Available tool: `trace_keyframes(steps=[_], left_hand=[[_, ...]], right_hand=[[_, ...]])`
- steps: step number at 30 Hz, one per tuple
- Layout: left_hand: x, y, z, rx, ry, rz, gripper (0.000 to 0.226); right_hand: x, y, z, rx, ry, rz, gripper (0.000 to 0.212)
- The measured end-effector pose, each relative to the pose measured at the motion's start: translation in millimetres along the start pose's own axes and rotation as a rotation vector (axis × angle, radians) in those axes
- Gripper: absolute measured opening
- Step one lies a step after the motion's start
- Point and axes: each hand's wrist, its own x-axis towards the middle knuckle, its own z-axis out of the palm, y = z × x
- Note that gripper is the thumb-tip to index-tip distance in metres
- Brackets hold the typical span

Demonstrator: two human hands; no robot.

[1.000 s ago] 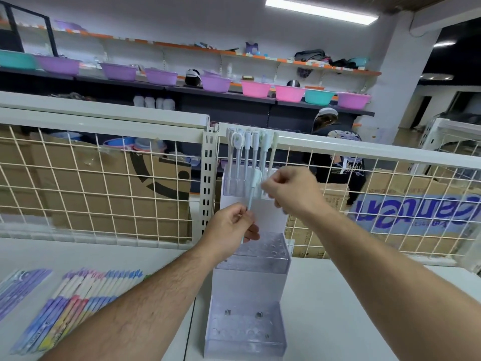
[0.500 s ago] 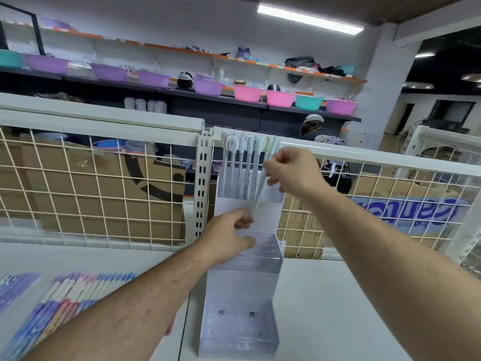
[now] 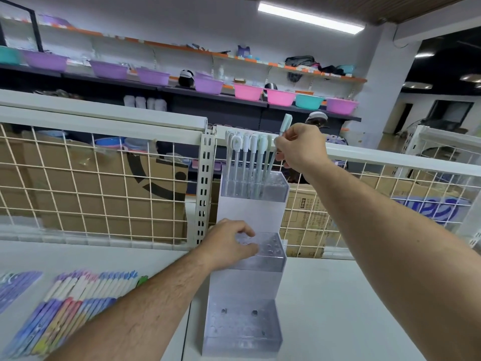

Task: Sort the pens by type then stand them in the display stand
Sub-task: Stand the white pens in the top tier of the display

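Pen packets [image 3: 75, 311] lay flat in a fanned row on the white table [image 3: 351, 308], at 8 o'clock from the display stand [image 3: 244, 285]. Pastel purple, pink and blue; print too blurred to read. A second batch, the purple packets [image 3: 15, 287], sat at the frame's 9 o'clock edge, apart from the first. Wire mesh panel [image 3: 78, 194] ran along the table's far side, with cardboard boxes [image 3: 109, 204] behind it.

Left hand [image 3: 229, 246] gripped the stand's middle tier at its left end, fingers curled over the perforated top plate.

Display stand was clear acrylic with three stepped tiers, upright on the table, its back close to the mesh post. Standing pens [image 3: 244, 162], white and pale-capped, stood upright in the top tier with caps up, side by side and filling the tier's left part.

Right hand [image 3: 299, 148] was at 1 o'clock from the top tier, pinching a mint-capped pen [image 3: 285, 126] between thumb and fingertips. This pen was tilted, its cap pointing toward 1 o'clock. Its lower end reached the top tier just right of the standing row; could not tell whether the tip sat in a hole.

Plastic basins [image 3: 279, 96], purple, pink and teal, lined a dark shelf in the background at 12 o'clock.
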Motion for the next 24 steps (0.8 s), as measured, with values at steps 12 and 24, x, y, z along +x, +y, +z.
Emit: trace_keyframes(steps=[12,24], left_hand=[[1.6,-3.3,2.0,-0.018,0.000,-0.013,0.033],[3.7,-5.1,3.2,-0.013,-0.005,-0.012,0.032]], right_hand=[[-5.1,9.0,14.4,-0.168,-0.094,-0.013,0.016],[-8.9,19.4,12.6,-0.208,-0.119,0.033,0.015]])
